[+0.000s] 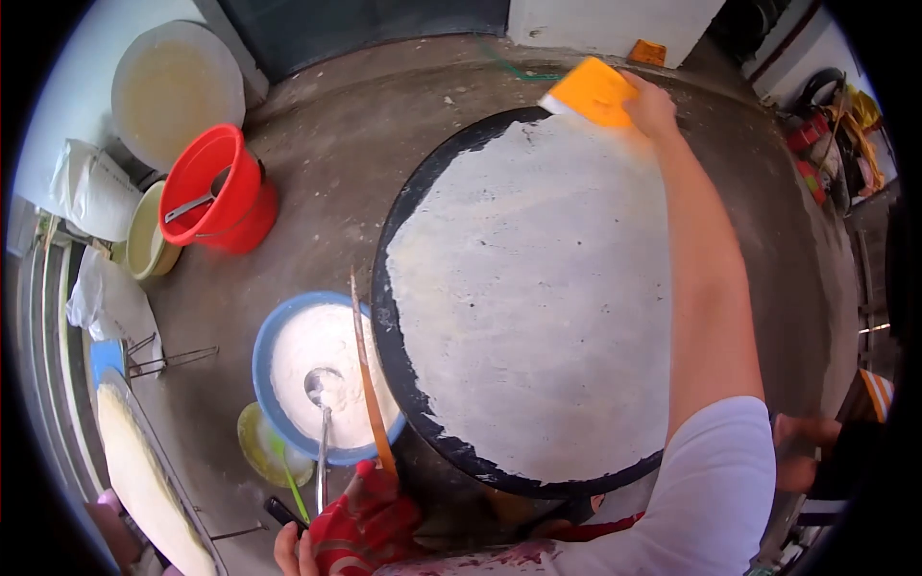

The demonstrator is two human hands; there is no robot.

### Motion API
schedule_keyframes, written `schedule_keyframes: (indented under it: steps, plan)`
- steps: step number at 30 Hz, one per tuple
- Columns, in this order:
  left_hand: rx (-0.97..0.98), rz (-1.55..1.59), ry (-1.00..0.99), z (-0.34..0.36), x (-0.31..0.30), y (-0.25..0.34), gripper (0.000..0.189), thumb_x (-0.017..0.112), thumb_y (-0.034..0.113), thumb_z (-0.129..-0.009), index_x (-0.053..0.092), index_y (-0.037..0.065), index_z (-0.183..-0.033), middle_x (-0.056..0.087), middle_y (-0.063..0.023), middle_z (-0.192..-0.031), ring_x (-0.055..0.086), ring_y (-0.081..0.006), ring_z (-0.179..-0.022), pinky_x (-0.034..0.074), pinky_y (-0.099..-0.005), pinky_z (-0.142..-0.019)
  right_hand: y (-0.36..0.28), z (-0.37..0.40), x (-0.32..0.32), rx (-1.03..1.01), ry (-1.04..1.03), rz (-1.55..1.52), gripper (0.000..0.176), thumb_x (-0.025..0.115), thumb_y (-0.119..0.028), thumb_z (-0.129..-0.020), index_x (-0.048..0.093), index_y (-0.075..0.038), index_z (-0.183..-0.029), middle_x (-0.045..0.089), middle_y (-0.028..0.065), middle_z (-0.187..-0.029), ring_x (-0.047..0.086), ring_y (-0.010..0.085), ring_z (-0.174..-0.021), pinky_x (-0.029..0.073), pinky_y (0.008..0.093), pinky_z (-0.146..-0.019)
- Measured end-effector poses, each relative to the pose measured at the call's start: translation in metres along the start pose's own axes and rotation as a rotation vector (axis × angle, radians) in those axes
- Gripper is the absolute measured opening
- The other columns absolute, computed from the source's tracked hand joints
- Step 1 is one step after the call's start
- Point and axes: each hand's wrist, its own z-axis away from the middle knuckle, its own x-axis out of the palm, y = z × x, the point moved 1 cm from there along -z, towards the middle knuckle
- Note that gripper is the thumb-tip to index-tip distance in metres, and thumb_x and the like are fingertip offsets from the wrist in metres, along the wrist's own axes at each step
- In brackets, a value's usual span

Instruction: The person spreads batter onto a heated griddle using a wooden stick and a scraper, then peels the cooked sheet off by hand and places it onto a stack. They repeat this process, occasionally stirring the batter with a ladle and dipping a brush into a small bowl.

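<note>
White batter [538, 298] lies in a thin layer over most of a round black griddle [389, 326]. At the griddle's far edge, my right hand [653, 104] grips an orange scraper [597, 91], its pale edge against the batter. My left hand [293, 549] is at the bottom, beside a red patterned cloth [365, 528]; its fingers show only in part, near a dark handle [285, 512]. Left of the griddle, a blue basin [266, 384] holds white batter and a metal ladle [324, 422]. A long wooden stick [370, 384] leans across the basin's right side.
A red bucket [252, 216] with a ladle, a pale green basin [154, 226] and white bags [96, 187] are at the left. A round pale sheet [144, 470] lies at the lower left. Another person's hand [802, 451] shows at the right.
</note>
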Motion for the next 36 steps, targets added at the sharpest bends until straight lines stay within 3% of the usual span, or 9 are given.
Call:
schedule_keyframes:
  steps: [3,11,15,20,24,28,31,34,36]
  plan:
    - [-0.027,-0.015,-0.007,0.000,-0.003,0.001,0.052,0.038,0.037,-0.089,0.043,-0.002,-0.122,0.038,-0.0241,-0.126,0.037,-0.0397,-0.115,0.030,-0.0459,-0.096,-0.077,-0.010,0.032,-0.337,0.070,-0.188,0.049,0.057,-0.012,-0.072,0.052,-0.028,-0.118,0.060,0.0094,-0.106,0.055,0.0295,-0.100,0.042,0.0410,-0.087]
    - [-0.056,0.046,-0.001,0.012,-0.011,-0.004,0.052,0.040,0.038,-0.088,0.047,-0.002,-0.120,0.039,-0.0242,-0.125,0.038,-0.0400,-0.114,0.030,-0.0446,-0.096,-0.293,0.132,-0.014,-1.038,-0.530,-0.476,0.047,0.063,-0.001,-0.067,0.057,-0.018,-0.110,0.061,0.0129,-0.098,0.057,0.0294,-0.093,0.044,0.0352,-0.086]
    - [-0.026,0.116,0.036,0.028,-0.012,-0.012,0.052,0.040,0.038,-0.087,0.048,-0.002,-0.119,0.038,-0.0250,-0.125,0.037,-0.0395,-0.115,0.029,-0.0453,-0.096,-0.309,0.278,-0.052,-1.462,-0.775,-0.383,0.020,0.050,-0.018,-0.080,0.065,-0.016,-0.092,0.064,0.0107,-0.080,0.062,0.0256,-0.076,0.049,0.0348,-0.068]
    - [0.036,0.190,0.110,0.047,-0.017,-0.018,0.048,0.044,0.033,-0.086,0.048,-0.001,-0.120,0.039,-0.0244,-0.124,0.040,-0.0392,-0.113,0.031,-0.0452,-0.095,-0.220,0.457,-0.125,-1.793,-1.015,-0.074,0.012,0.058,-0.017,-0.065,0.067,-0.009,-0.067,0.064,0.0065,-0.072,0.059,0.0217,-0.074,0.043,0.0335,-0.067]
    - [0.033,0.285,0.176,0.068,-0.006,-0.029,0.048,0.043,0.030,-0.083,0.049,-0.006,-0.114,0.038,-0.0255,-0.124,0.037,-0.0404,-0.114,0.029,-0.0461,-0.095,-0.161,0.488,-0.170,-1.410,-0.954,-0.148,0.010,0.058,-0.019,-0.066,0.062,-0.010,-0.070,0.062,0.0047,-0.071,0.059,0.0216,-0.073,0.045,0.0343,-0.063]
    - [0.065,0.269,0.206,0.074,-0.005,-0.030,0.046,0.043,0.028,-0.084,0.049,-0.006,-0.114,0.038,-0.0248,-0.125,0.038,-0.0383,-0.113,0.031,-0.0430,-0.092,-0.107,0.467,-0.220,-0.468,-0.962,-0.211,0.027,0.058,-0.024,-0.076,0.057,-0.004,-0.094,0.062,0.0130,-0.079,0.060,0.0308,-0.077,0.048,0.0366,-0.064]
    - [0.106,0.297,0.240,0.077,0.003,-0.037,0.042,0.042,0.024,-0.085,0.049,-0.005,-0.114,0.037,-0.0230,-0.127,0.040,-0.0353,-0.112,0.032,-0.0392,-0.091,-0.003,0.478,-0.171,0.169,-0.387,-1.024,0.025,0.062,-0.019,-0.080,0.056,-0.002,-0.098,0.062,0.0083,-0.090,0.060,0.0190,-0.078,0.048,0.0295,-0.071]
    - [0.111,0.328,0.257,0.080,0.003,-0.036,0.037,0.042,0.019,-0.086,0.049,-0.004,-0.114,0.036,-0.0207,-0.128,0.041,-0.0331,-0.111,0.033,-0.0372,-0.092,0.073,0.460,-0.176,0.533,0.148,-1.099,0.022,0.066,-0.010,-0.076,0.056,0.000,-0.094,0.062,0.0078,-0.091,0.060,0.0165,-0.079,0.048,0.0279,-0.071]
    - [0.114,0.288,0.280,0.082,0.004,-0.035,0.034,0.039,0.015,-0.088,0.049,-0.003,-0.115,0.037,-0.0180,-0.130,0.038,-0.0313,-0.117,0.032,-0.0369,-0.096,0.125,0.456,-0.170,0.779,0.283,-0.822,0.026,0.068,-0.009,-0.071,0.056,0.000,-0.093,0.063,0.0107,-0.091,0.062,0.0210,-0.078,0.048,0.0303,-0.070]
